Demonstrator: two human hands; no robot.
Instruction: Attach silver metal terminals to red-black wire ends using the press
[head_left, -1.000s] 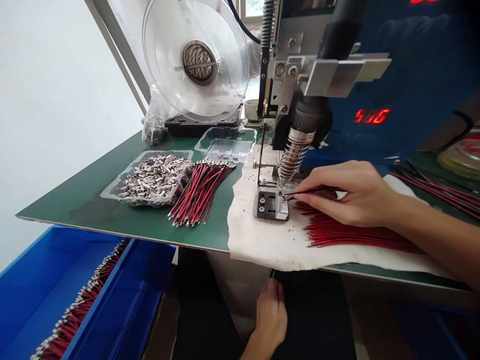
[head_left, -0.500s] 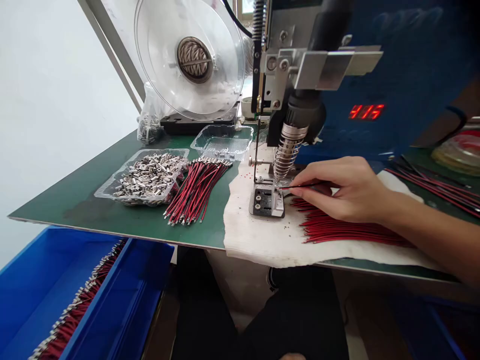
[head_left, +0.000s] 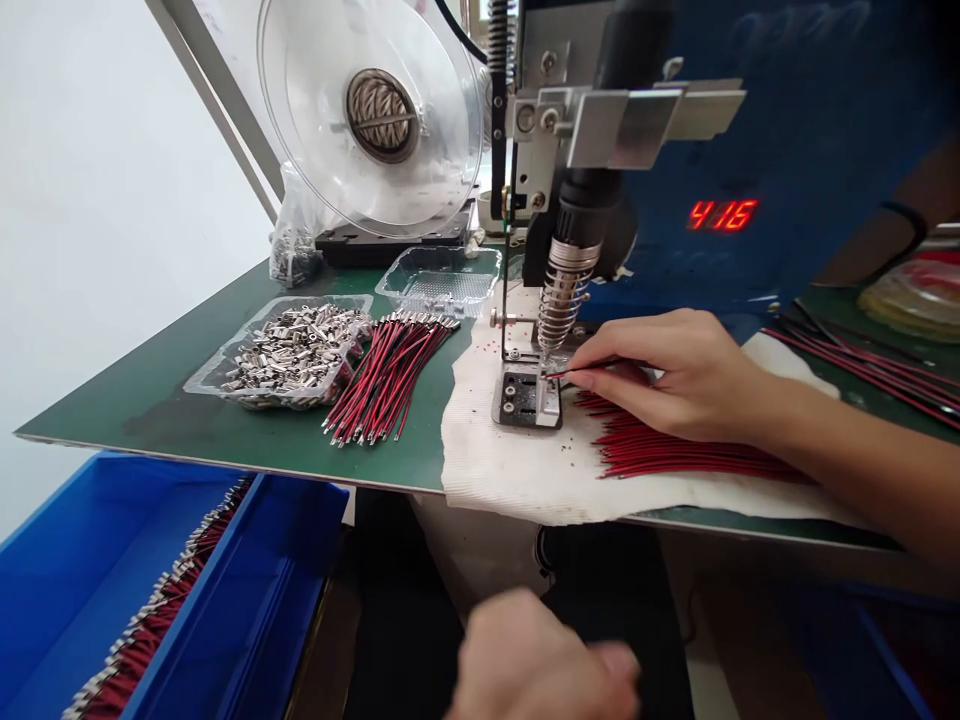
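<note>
My right hand (head_left: 675, 375) is closed in a pinch on a red and black wire (head_left: 611, 366). The wire's tip lies at the small metal block of the fixture (head_left: 529, 398), right under the soldering iron (head_left: 566, 290) with its coil of solder wire. Beneath that hand, a bundle of red wires (head_left: 675, 455) rests on a white cloth (head_left: 517, 490). My left hand (head_left: 536, 660) is low in front of my lap, away from the table; it is blurred, its fingers look curled, and I cannot see anything in it.
On the green table (head_left: 172, 400) stand a clear tray of small metal connectors (head_left: 292, 350), a pile of wires with connectors (head_left: 390, 375) and another clear tray (head_left: 442, 280). A blue bin (head_left: 247, 580) holds more wires. The blue machine's display (head_left: 722, 215) reads 416.
My left hand has risen into view from the bottom edge. The right hand keeps its pinch on the wire at the fixture. The whole view has shifted slightly.
</note>
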